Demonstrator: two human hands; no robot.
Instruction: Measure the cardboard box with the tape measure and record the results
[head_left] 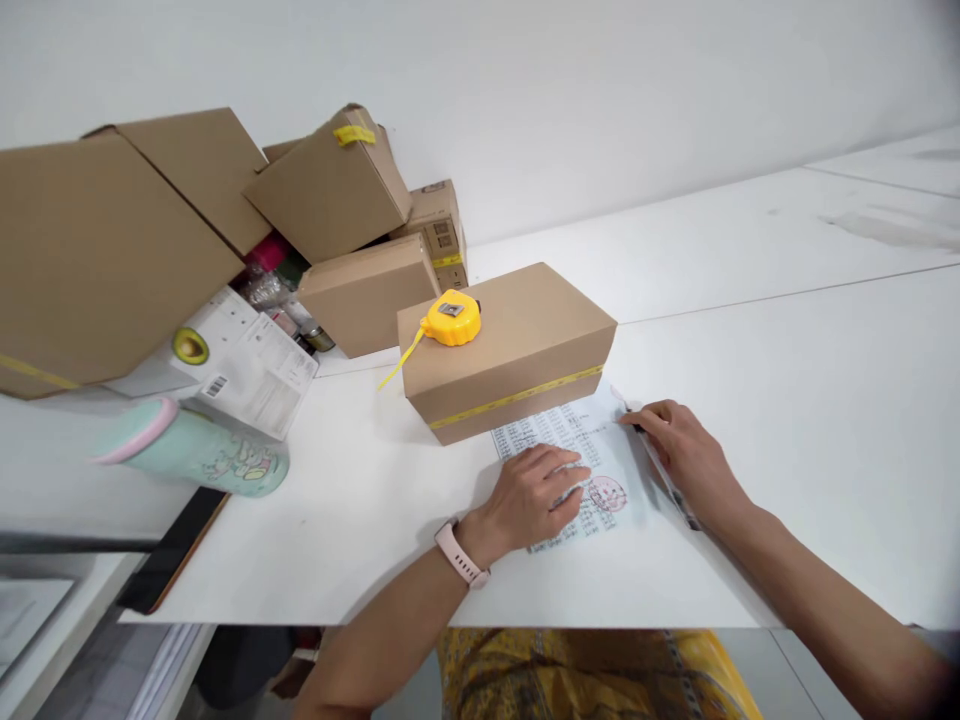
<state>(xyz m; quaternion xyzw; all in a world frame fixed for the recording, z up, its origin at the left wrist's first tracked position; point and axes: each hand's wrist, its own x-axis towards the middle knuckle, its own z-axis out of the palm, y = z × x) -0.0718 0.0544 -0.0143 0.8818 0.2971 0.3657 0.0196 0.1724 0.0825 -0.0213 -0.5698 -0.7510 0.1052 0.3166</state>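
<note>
A printed paper (611, 455), with rows of small text and a round pink drawing, lies on the white table. My left hand (536, 490) rests on it, palm down with fingers loosely extended, a pink watch band at the wrist. At the paper's right side, my right hand (679, 455) pinches its raised edge between thumb and fingers. Whether this is one folded sheet or several pages, I cannot tell. Just beyond stands a closed cardboard box (517, 340), partly covering the paper's far edge. On the box sits a yellow tape measure (452, 318), its strip hanging over the left side.
Several cardboard boxes (330, 190) are piled at the back left against the wall. Before them are a white printed carton (255, 365) with an avocado picture and a mint-green tumbler (225, 455) lying tilted. A dark flat object (176, 550) lies along the left table edge.
</note>
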